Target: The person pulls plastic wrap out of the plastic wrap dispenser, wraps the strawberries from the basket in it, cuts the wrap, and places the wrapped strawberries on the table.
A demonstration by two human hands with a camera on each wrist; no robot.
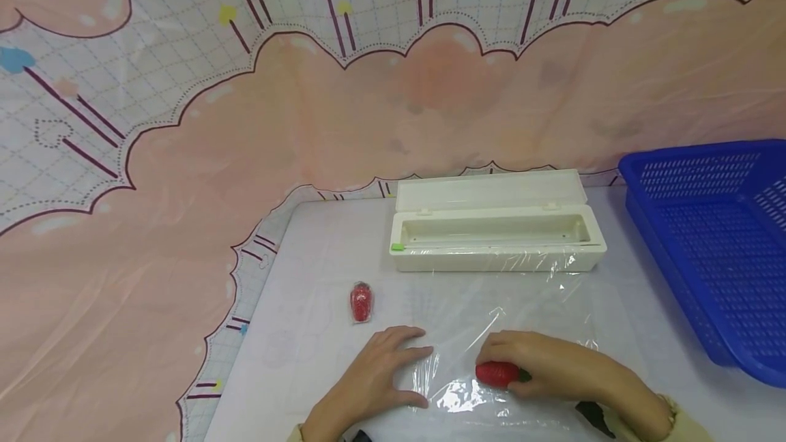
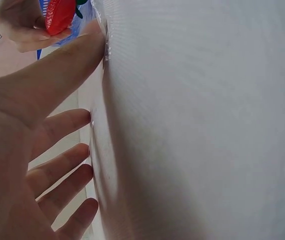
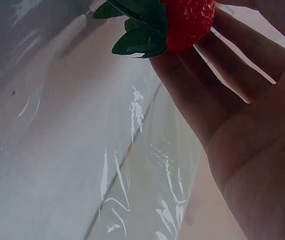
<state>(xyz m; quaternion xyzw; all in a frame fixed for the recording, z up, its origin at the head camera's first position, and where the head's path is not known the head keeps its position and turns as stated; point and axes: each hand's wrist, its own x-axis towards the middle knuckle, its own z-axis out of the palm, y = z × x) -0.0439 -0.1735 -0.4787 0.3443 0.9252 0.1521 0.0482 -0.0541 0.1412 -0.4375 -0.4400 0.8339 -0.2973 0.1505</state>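
My right hand is curled around a red strawberry and holds it on the sheet of cling film, which lies flat on the near part of the desk. My left hand lies flat with straight fingers, pressing the left edge of the film, and it holds nothing. The film I judge very thin, light and clingy; it wrinkles easily, so I would take it at a free edge or corner. The strawberry looks glossy and firm, maybe plastic, and I would take it by its sides, not by the green leaves. To the far left a second strawberry lies already wrapped. Behind the sheet the white film box stands open; a blue basket is at the right, cut off by the frame. The near edge of the film is hard to make out, and my fingers hide part of the strawberry.
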